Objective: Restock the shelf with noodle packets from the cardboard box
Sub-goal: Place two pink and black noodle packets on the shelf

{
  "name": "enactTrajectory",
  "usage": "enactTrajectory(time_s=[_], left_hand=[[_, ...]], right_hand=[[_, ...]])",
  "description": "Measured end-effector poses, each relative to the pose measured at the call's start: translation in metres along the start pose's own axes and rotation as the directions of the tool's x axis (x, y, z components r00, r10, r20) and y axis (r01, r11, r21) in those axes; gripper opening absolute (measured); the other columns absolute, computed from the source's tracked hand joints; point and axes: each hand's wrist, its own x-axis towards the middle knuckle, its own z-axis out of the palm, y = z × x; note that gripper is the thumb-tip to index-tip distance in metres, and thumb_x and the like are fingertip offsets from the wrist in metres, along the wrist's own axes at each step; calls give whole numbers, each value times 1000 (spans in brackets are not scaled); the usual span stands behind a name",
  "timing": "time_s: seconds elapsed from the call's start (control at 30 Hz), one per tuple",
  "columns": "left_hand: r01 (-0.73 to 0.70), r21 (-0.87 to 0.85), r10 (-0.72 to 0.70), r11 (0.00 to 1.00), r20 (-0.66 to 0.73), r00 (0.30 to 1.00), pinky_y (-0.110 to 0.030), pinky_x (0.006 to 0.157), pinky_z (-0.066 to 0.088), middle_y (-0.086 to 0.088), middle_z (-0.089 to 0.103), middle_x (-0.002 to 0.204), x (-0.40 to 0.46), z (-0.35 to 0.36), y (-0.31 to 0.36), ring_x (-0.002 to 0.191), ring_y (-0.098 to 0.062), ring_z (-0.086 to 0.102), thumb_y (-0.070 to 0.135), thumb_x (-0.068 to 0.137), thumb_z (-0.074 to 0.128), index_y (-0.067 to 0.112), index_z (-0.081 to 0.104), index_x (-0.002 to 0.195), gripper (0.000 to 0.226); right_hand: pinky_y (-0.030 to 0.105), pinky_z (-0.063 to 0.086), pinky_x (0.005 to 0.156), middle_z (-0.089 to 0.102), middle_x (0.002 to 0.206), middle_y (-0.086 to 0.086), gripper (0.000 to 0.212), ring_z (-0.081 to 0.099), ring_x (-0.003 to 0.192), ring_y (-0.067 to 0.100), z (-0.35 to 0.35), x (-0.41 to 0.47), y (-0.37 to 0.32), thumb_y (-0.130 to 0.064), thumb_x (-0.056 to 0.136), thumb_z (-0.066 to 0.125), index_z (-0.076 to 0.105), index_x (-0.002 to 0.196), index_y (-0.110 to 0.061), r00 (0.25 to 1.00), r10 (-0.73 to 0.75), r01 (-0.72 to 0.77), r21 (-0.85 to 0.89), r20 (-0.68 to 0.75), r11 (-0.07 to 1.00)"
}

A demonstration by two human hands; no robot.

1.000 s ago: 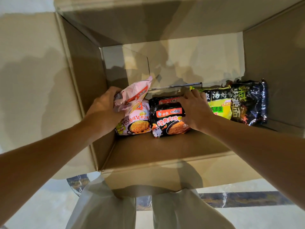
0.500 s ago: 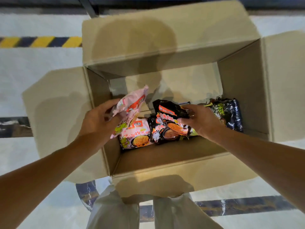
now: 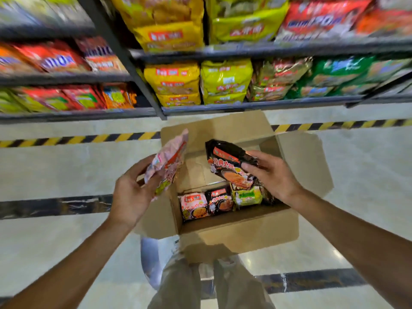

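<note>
An open cardboard box stands on the floor in front of me. My left hand grips a pink noodle packet above the box's left flap. My right hand holds a black noodle packet above the box opening. Inside the box lie a pink packet, a black packet and a green-yellow packet. The shelf beyond the box is filled with yellow, red and green noodle packs.
A dark shelf upright slants down to the floor just behind the box. Yellow-black hazard tape runs along the floor under the shelf. My legs stand right behind the box on the pale glossy floor.
Both hands have lifted their packets up out of the box. My view has risen from the box interior, so the shelves now show.
</note>
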Motion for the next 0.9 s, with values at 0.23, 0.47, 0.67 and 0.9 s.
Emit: enactTrajectory(time_s=[0.23,0.47,0.67,0.9], left_hand=[[-66,-61,64,996,-44,997,-23,86,56,7,74,113,-83,-58,155,103,-6,68,8,92,67,14,68,123,32],[-187,-94,174,978,-135,975,-13,75,53,21,73,108,-176,-86,243,98,2,68,4,89,65,19,67,117,32],[-210,-157,175,965,-212,962,-13,70,54,15,75,103,-218,-85,281,96,-3,70,14,89,68,25,69,115,28],[-308,-203,245,929,-286,926,-16,75,56,15,75,103,-254,-83,320,98,-2,69,9,88,68,30,69,111,31]], right_hand=[[19,52,86,72,108,-24,31,67,104,1,-69,-117,-155,-33,90,70,65,119,-44,989,-107,115,70,-102,991],[24,55,87,72,109,-23,38,69,100,-1,-110,-220,-218,-32,90,67,65,127,-29,965,-197,218,111,-172,970],[31,55,90,72,114,-17,37,66,110,3,-136,-283,-253,-34,89,65,66,126,-32,931,-292,324,129,-221,937],[40,52,100,68,125,-12,45,61,119,6,-153,-309,-268,-44,84,66,65,127,-32,894,-358,407,152,-269,901]])
